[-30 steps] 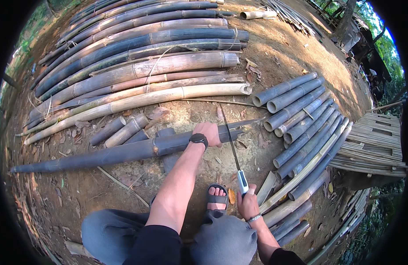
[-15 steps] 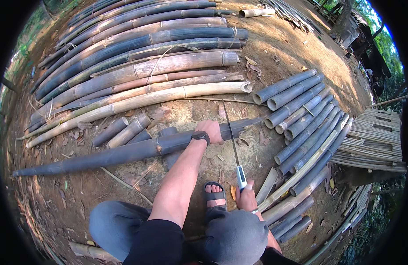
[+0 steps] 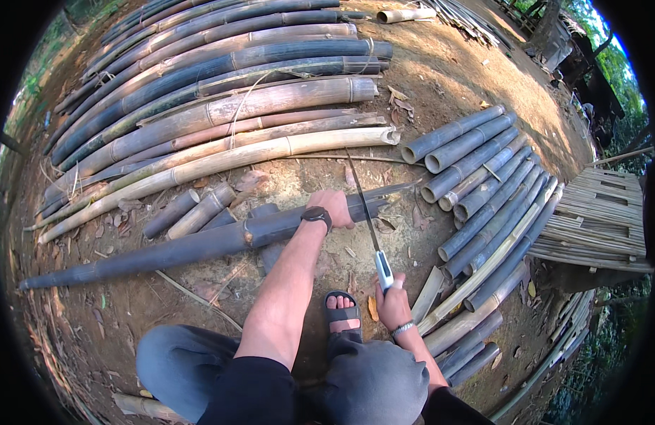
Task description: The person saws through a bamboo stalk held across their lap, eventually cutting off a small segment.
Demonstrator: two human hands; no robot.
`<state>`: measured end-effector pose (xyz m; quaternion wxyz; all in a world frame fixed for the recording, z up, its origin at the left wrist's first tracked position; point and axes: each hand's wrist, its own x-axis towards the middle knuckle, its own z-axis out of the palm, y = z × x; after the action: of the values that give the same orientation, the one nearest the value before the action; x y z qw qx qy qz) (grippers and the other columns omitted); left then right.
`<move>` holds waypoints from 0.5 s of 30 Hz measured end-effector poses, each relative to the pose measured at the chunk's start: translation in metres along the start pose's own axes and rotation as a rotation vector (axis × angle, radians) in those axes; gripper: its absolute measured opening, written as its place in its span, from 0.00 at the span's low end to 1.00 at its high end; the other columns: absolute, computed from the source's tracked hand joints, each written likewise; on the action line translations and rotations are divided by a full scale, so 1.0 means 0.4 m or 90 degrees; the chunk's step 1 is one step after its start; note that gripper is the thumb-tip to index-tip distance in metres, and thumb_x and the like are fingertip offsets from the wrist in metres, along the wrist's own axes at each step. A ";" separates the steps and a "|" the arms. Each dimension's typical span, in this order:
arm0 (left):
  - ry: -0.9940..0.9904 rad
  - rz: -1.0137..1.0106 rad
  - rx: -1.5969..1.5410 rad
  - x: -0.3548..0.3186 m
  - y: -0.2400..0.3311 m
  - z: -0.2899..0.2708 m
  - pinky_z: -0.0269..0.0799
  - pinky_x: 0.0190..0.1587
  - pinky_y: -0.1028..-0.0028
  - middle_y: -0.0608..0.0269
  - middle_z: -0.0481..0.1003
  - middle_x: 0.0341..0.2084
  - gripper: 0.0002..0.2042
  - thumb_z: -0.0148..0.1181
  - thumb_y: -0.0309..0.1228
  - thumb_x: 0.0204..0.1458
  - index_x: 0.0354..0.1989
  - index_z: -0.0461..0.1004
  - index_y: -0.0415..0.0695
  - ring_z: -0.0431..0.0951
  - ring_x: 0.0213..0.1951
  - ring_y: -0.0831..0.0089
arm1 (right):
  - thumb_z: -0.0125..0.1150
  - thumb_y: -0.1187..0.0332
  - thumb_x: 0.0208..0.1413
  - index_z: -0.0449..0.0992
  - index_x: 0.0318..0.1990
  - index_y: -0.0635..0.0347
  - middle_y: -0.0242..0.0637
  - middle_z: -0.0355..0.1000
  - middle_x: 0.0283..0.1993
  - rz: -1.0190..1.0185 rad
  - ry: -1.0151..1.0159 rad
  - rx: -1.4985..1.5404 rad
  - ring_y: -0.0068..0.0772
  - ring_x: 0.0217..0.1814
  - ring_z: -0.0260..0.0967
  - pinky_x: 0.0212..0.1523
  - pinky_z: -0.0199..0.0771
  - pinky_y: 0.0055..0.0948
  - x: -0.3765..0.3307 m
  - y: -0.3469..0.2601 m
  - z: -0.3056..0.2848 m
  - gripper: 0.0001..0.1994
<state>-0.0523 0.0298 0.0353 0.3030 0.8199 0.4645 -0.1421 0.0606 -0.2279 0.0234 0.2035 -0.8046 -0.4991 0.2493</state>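
A long dark bamboo pole lies slantwise across the ground, resting on a short bamboo piece beneath it. My left hand is closed around the pole near its split right end and wears a dark watch. In my right hand is the white-and-dark handle of a hand saw. The thin blade points away from me and crosses the pole just right of my left hand. How deep the blade sits in the bamboo cannot be made out.
Long bamboo poles lie in rows across the far left. Shorter cut bamboo lengths are stacked at the right, beside a slatted bamboo platform. Several short offcuts sit behind the pole. My sandalled foot is near the saw handle.
My right hand has pushed the saw forward, away from me, along its blade line. My left hand keeps its hold on the pole. The whole view has shifted slightly.
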 end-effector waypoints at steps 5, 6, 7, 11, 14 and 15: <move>0.002 -0.001 -0.023 -0.009 -0.022 -0.026 0.79 0.47 0.65 0.49 0.83 0.37 0.26 0.75 0.48 0.32 0.38 0.84 0.42 0.83 0.41 0.58 | 0.57 0.64 0.63 0.55 0.51 0.69 0.66 0.73 0.25 0.011 -0.009 -0.005 0.71 0.31 0.74 0.30 0.74 0.59 -0.036 -0.015 0.013 0.21; 0.005 0.017 -0.033 0.002 -0.007 -0.028 0.79 0.47 0.65 0.49 0.83 0.37 0.26 0.75 0.48 0.32 0.38 0.84 0.42 0.83 0.41 0.57 | 0.56 0.64 0.64 0.55 0.51 0.69 0.67 0.73 0.25 -0.004 0.006 0.003 0.72 0.31 0.73 0.30 0.73 0.60 -0.101 0.022 -0.015 0.21; 0.014 0.020 -0.032 0.009 0.001 -0.032 0.79 0.47 0.65 0.49 0.83 0.38 0.27 0.75 0.48 0.32 0.39 0.84 0.42 0.83 0.41 0.57 | 0.56 0.63 0.64 0.55 0.51 0.70 0.67 0.72 0.25 -0.023 0.016 0.019 0.73 0.30 0.73 0.29 0.72 0.60 -0.132 0.042 -0.031 0.21; 0.007 0.017 -0.032 0.012 -0.007 0.001 0.79 0.48 0.64 0.48 0.83 0.38 0.28 0.76 0.49 0.30 0.38 0.84 0.41 0.83 0.41 0.56 | 0.55 0.63 0.64 0.54 0.53 0.70 0.69 0.72 0.26 0.008 -0.011 -0.012 0.73 0.31 0.72 0.30 0.72 0.61 0.085 -0.032 0.016 0.22; 0.037 0.019 -0.035 0.009 -0.026 -0.001 0.79 0.47 0.64 0.46 0.82 0.36 0.29 0.75 0.50 0.28 0.35 0.84 0.39 0.83 0.40 0.55 | 0.54 0.63 0.64 0.54 0.53 0.69 0.69 0.72 0.26 0.049 -0.014 -0.024 0.74 0.31 0.72 0.30 0.72 0.61 0.010 -0.020 0.011 0.21; 0.025 0.006 -0.042 0.000 -0.037 0.000 0.79 0.47 0.64 0.47 0.83 0.37 0.28 0.75 0.49 0.29 0.37 0.84 0.40 0.83 0.41 0.56 | 0.54 0.64 0.64 0.53 0.52 0.70 0.70 0.72 0.26 0.046 -0.037 -0.039 0.74 0.31 0.72 0.31 0.72 0.61 -0.061 -0.015 -0.007 0.21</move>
<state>-0.0649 0.0356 0.0299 0.3210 0.8144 0.4711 -0.1090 0.0488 -0.2478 0.0338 0.1549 -0.8204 -0.4829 0.2643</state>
